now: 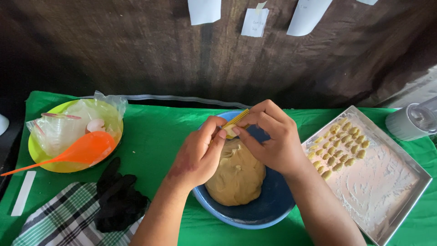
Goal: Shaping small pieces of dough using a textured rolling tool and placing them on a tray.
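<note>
Dough piece [230, 130], pinched between both hands, above bowl [268, 205]

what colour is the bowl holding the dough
Blue; the bowl shows best in the head view, under both hands.

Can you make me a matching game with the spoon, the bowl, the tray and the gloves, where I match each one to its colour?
Things:
1. big spoon
2. bowl holding the dough
3. tray with the little dough pieces
4. gloves on the checked cloth

Colours:
A. black
B. silver
C. orange
D. blue

Right pairs: 1-C, 2-D, 3-B, 4-A
</note>
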